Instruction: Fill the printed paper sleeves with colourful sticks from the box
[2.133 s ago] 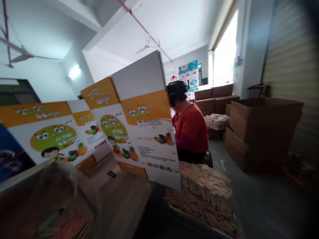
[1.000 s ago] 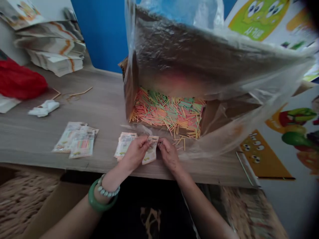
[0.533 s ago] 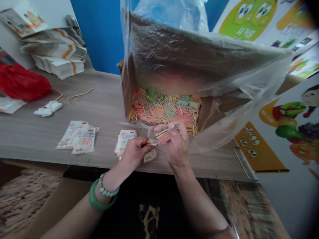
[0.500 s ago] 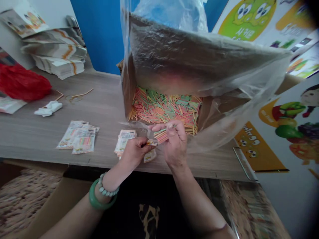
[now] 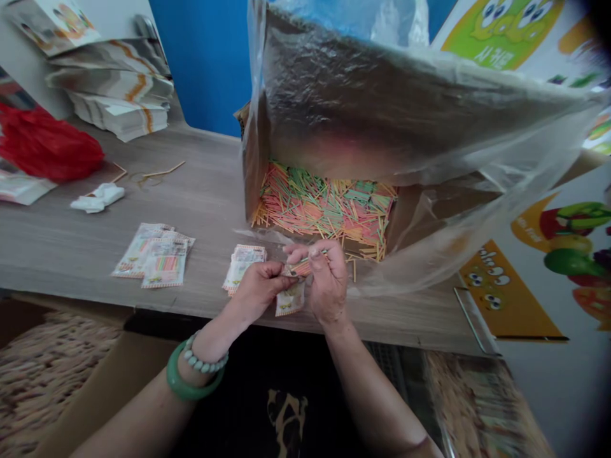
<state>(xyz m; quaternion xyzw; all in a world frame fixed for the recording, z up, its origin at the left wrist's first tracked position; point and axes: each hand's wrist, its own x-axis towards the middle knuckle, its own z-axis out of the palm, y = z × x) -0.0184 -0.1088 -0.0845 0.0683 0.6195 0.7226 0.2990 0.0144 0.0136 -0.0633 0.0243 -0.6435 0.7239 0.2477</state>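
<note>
My left hand (image 5: 258, 287) is closed on the top edge of a small printed plastic packet (image 5: 290, 301) with an orange-striped border. In my right hand (image 5: 330, 283) a bunch of thin pink, yellow and green sticks (image 5: 302, 266) is pinched, their left ends at the packet's mouth. Whether the tips are inside it I cannot tell. Beside my left hand lies a stack of similar packets (image 5: 242, 262). Behind both hands, a cardboard box (image 5: 252, 159) lined with clear plastic holds many loose sticks (image 5: 324, 207) of the same colours.
Packets with coloured sticks inside (image 5: 165, 262) lie on the table (image 5: 200, 210) at left. Farther back are a crumpled white tissue (image 5: 98, 198), a red plastic bag (image 5: 52, 146) and bundled packets (image 5: 121, 117). The clear liner (image 5: 420, 264) spills over the box's right front.
My right hand has moved slightly left and down, bringing the sticks to the packet's mouth. The whole view has shifted a little, with the box now farther right.
</note>
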